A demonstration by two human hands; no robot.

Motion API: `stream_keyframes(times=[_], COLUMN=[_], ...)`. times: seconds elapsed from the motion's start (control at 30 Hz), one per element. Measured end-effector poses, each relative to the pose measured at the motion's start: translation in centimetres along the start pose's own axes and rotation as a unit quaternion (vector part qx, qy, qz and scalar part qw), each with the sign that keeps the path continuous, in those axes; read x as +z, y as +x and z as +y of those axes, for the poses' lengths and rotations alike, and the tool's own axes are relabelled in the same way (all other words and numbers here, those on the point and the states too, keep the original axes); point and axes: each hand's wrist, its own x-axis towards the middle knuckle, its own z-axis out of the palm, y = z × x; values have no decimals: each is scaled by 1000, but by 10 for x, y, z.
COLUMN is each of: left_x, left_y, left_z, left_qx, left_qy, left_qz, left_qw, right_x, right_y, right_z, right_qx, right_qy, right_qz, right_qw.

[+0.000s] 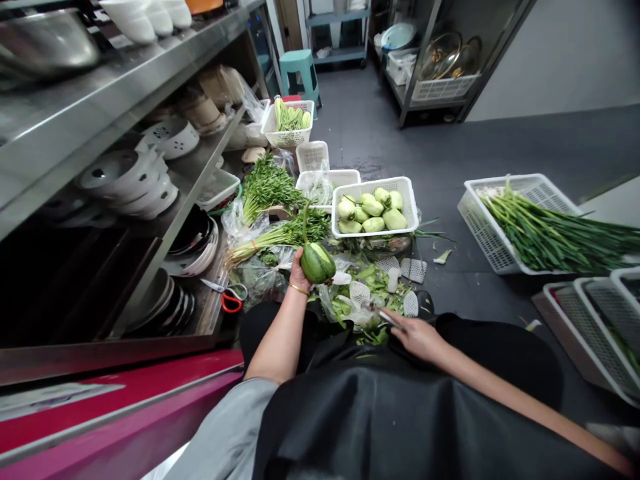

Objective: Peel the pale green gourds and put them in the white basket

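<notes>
My left hand (299, 268) is closed around a round, dark-green striped squash (318, 263) with a long stem. Lower and to the right, my right hand (417, 338) grips a slim pale-handled tool (391, 320), probably a peeler; its blurred head points left. Beneath both hands lies a heap of green peelings (373, 280) mixed with white foam netting (360, 293). Just beyond the squash, a white basket (416, 223) holds several pale green peeled squashes (373, 205). Bunches of leafy greens (270, 190) spread to the left of it.
Orange-handled scissors (231, 297) lie at the left by a steel shelf (200, 180) stacked with bowls. On the right stands a basket of long green stalks (530, 227), with more baskets (595, 333) nearer. A teal stool (299, 70) and a vegetable basket (287, 138) are farther back.
</notes>
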Motion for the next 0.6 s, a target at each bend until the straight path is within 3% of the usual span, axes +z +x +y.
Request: stream_keyframes(times=[0.07, 0.13, 0.27, 0.33, 0.43, 0.5, 0.6], left_x=[3, 11, 32, 36, 29, 18, 3], left_y=[-4, -9, -19, -25, -34, -35, -29], left_z=[-3, -14, -38, -41, -34, -29, -24], left_qx=[-9, 2, 26, -22, -89, -72, -32], left_qy=[-7, -29, -59, -40, -22, -32, -21], left_qz=[-45, -58, 23, 25, -6, -2, 1], left_qw=[999, 998, 998, 999, 996, 997, 999], right_x=[-14, -25, -11, 5, 15, 5, -28], right_y=[24, 57, 109, 115, 104, 95, 93], right_z=[0, -17, -67, -81, -79, -71, -58], right_qx=[13, 25, 62, 63, 34, -7, -56], right_qy=[104, 221, 378, 379, 365, 339, 245], right_qz=[30, 56, 146, 172, 166, 143, 154], right_qw=[994, 973, 912, 907, 916, 930, 956])
